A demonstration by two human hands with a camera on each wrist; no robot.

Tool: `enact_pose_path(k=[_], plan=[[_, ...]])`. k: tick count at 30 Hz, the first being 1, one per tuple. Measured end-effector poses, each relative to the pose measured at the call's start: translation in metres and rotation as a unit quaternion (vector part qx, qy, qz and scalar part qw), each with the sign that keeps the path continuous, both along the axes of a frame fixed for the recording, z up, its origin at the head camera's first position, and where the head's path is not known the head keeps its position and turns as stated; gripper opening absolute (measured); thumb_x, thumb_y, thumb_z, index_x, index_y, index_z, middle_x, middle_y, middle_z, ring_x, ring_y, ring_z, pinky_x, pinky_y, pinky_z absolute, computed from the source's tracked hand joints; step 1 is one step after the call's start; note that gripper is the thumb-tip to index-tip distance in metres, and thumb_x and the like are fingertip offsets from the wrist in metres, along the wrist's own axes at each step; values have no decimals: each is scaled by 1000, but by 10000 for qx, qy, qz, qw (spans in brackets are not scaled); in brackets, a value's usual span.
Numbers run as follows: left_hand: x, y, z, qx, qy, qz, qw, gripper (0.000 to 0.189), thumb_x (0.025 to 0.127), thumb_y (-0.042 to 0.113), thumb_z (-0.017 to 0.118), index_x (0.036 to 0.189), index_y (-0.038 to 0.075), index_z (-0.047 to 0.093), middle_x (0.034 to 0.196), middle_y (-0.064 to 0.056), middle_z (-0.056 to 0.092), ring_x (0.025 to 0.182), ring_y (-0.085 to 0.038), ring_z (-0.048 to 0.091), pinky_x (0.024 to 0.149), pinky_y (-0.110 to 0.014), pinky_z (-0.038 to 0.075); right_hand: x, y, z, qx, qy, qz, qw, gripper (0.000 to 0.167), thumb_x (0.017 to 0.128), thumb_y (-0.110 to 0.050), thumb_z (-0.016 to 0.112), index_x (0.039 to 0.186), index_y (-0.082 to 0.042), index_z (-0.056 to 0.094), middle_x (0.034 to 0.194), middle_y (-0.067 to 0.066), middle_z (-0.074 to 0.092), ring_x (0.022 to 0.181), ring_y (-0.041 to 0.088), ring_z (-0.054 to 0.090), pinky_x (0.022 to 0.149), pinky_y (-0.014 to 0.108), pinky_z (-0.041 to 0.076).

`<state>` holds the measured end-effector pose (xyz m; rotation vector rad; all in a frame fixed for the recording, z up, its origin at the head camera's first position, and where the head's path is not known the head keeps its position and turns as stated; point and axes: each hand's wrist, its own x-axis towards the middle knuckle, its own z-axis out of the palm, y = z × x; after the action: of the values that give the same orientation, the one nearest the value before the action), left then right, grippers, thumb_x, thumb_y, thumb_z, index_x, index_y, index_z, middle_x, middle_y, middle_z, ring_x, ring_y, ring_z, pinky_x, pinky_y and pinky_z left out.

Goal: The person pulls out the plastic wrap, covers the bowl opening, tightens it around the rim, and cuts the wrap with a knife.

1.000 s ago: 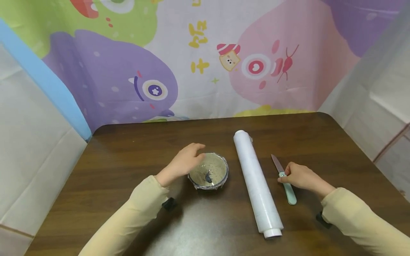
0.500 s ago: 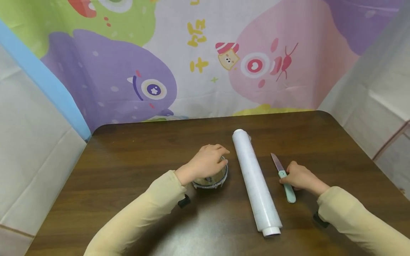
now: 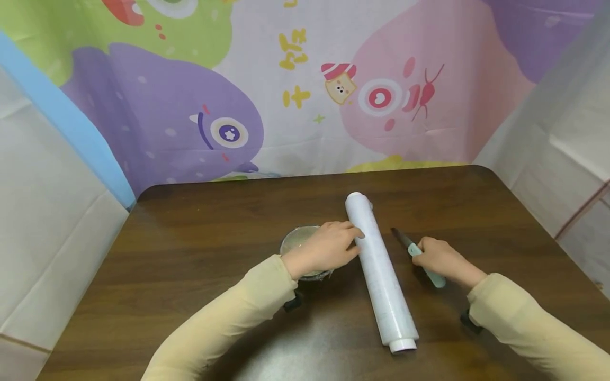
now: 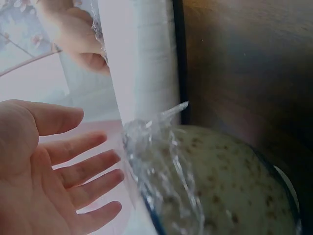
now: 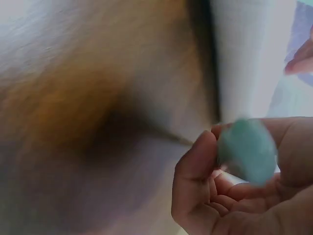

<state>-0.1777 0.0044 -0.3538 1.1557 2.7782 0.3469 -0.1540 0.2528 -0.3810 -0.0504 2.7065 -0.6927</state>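
Observation:
My right hand grips a small knife by its pale green handle, the dark blade pointing away to the upper left. In the right wrist view the handle's end shows between the curled fingers and thumb. My left hand reaches over a bowl, its fingertips right at a roll of cling film. The left wrist view shows its fingers spread and nearly straight, holding nothing. The bowl is speckled inside, with crumpled clear film over its dark rim; the hand hides part of it.
The white roll lies lengthwise on the dark wooden table, between the bowl and the knife. A cartoon-printed curtain hangs behind the table's far edge. Pale cloth sheets flank both sides.
My left hand has moved right, across the bowl to the roll. The right hand has closed round the knife's handle, and the knife has turned, its tip shifting left.

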Motion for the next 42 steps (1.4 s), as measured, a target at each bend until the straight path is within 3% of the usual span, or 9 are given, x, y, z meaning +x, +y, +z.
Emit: enact_pose_path(k=[8,15,19,23,30,32,35,39,42], plan=[[-1,7,2,236,400,73,9989,41,92,24,51,129,10,48,122,-4,56,107,-18,55,93,-33,42,5,-20,26,29,680,179,9975,22,87,-15,50,99,3,49,72,9,53,55,18,48,47,28,40],[0,8,3,811,1401,237,9865,47,89,20,54,133,10,42,114,-3,58,102,-18,57,89,-33,43,9,-43,47,195,1239,544,9906,17,85,-14,56,98,-3,53,74,5,55,55,16,47,46,28,37],[0,6,2,988,1825,265,9779,38,87,17,57,124,11,52,110,0,59,99,-16,57,85,-30,44,12,-55,54,250,1363,706,9878,12,84,-12,59,94,-7,54,73,2,54,57,16,46,48,28,35],[0,3,0,960,2108,190,9726,20,85,17,61,106,14,62,97,2,59,88,-15,55,77,-27,43,13,-62,56,413,1575,821,9832,8,82,-9,58,90,-9,56,72,2,52,59,16,46,48,28,35],[-1,-1,-2,993,2307,240,9676,5,82,11,64,82,15,61,80,3,56,74,-13,53,64,-21,40,13,-73,54,848,1887,1075,9724,7,80,-8,63,87,-9,59,74,3,54,59,16,47,47,27,37],[0,-2,-2,1001,2358,280,9662,8,81,8,65,78,15,60,78,3,55,71,-13,52,62,-20,39,13,-77,53,1071,2077,1120,9658,7,80,-10,64,87,-9,61,72,2,54,58,15,47,45,28,37],[1,-4,-1,948,2574,290,9612,10,79,6,65,76,15,60,77,3,55,70,-13,51,61,-20,39,13,-83,52,1427,2572,1259,9474,7,79,-11,65,85,-7,65,69,3,52,58,17,48,44,29,38],[2,-4,-2,872,2996,276,9497,11,76,4,66,76,14,61,78,2,56,71,-14,51,62,-22,37,12,-87,50,1619,3259,1415,9206,1,77,-5,66,78,-5,65,65,5,48,59,21,48,44,33,41],[2,-6,-2,1014,3216,365,9407,13,74,1,65,75,13,61,76,2,54,69,-14,50,62,-22,36,11,-90,50,1591,3541,1442,9102,4,75,-3,67,75,-4,63,63,5,48,56,22,49,44,35,42]])
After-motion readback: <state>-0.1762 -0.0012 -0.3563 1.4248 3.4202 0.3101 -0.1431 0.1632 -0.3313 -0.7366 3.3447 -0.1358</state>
